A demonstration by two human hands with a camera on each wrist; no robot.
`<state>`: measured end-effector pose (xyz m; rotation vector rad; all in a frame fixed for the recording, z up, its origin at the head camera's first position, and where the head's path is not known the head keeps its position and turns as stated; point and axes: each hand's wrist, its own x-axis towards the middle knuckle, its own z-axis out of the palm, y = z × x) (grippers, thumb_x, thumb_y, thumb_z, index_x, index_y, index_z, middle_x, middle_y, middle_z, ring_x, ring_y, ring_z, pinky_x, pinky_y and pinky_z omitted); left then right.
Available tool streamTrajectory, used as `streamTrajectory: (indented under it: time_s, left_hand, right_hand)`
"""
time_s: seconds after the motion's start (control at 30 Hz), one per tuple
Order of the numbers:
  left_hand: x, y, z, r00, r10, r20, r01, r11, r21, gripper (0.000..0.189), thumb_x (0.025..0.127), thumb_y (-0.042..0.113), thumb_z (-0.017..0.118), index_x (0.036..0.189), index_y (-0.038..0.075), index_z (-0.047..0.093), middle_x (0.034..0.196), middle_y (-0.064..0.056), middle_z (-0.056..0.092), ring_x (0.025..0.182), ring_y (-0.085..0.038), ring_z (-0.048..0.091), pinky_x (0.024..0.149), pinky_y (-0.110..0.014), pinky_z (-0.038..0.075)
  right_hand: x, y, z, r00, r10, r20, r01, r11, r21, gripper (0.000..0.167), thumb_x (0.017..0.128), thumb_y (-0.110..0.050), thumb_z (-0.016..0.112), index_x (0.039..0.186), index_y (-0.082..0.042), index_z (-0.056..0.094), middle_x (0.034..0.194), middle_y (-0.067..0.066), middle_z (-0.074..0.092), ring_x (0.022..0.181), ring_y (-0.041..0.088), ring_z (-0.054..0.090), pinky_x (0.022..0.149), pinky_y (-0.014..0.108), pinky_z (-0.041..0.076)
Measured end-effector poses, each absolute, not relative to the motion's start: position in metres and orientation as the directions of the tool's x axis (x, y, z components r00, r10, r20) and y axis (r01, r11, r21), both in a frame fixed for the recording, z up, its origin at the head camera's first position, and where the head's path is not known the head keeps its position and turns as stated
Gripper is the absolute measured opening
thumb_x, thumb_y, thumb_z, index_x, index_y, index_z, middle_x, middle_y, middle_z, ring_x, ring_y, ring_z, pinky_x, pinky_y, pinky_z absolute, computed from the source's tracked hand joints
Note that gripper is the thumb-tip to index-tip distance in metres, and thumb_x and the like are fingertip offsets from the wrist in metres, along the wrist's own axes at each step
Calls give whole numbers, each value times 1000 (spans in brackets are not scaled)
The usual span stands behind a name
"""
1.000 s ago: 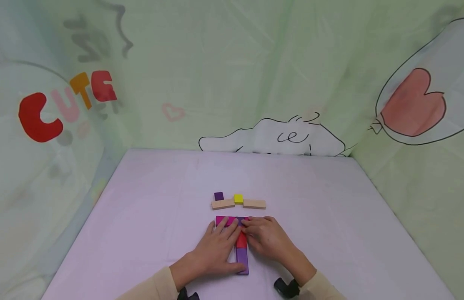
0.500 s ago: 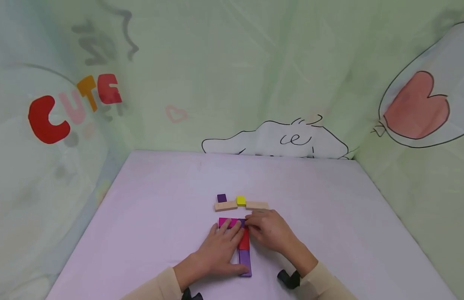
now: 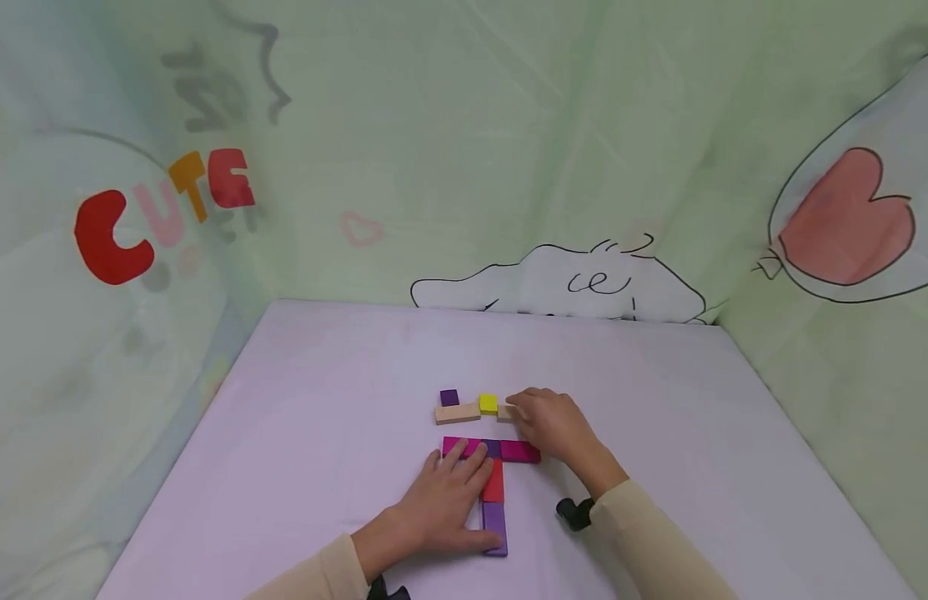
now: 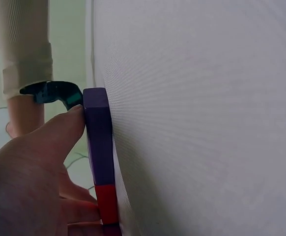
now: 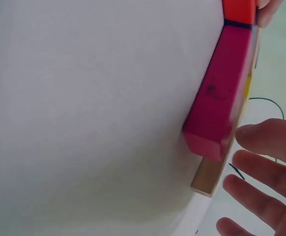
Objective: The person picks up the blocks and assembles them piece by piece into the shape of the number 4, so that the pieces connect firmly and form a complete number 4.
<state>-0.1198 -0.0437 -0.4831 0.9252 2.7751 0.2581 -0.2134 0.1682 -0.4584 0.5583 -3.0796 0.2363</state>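
Observation:
Several toy blocks lie in a T shape on the table. Its crossbar has a left magenta block, a dark purple block and a right magenta block. The stem is a red block and a purple block. My left hand rests over the T, fingers spread on the crossbar, thumb on the purple block's near end. Behind the crossbar, my right hand reaches over the right wooden block, partly hiding it. In the right wrist view its fingers are apart.
Behind the T stand a left wooden block, a yellow cube and a dark purple cube. A pale cloth covers the table. Printed curtains enclose its back and sides.
My right hand has left the right magenta block and moved back to the right wooden block, uncovering the crossbar's right end. My left hand stays on the T. The head view has shifted slightly.

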Motion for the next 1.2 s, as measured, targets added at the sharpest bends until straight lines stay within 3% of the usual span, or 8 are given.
streamTrajectory:
  time_s: [0.33,0.9,1.2]
  left_hand:
    - [-121,-43,-485,-780,611,-134,577,786,221,99,88,80,53,163,20,33,172,0,26,159,-33,23,120,-63,32]
    - [-121,-44,-485,-781,610,-135,572,785,239,99,87,79,55,164,20,32,172,0,26,160,-32,22,120,-62,33]
    - [-121,-44,-484,-782,608,-137,575,788,218,99,88,79,54,164,20,32,172,0,26,160,-32,22,121,-62,33]
  right_hand:
    - [-223,165,-466,-930,-368,-18,-359,917,-172,30,94,-18,77,124,-16,76,112,4,76,106,24,71,96,44,59]
    - [-217,156,-464,-951,-304,48,-308,933,-187,32,95,-20,73,127,-15,72,102,5,72,83,16,65,85,38,62]
    - [-216,145,-461,-966,-258,32,-258,935,-243,36,91,-19,77,126,-13,72,107,11,72,91,24,68,89,46,61]
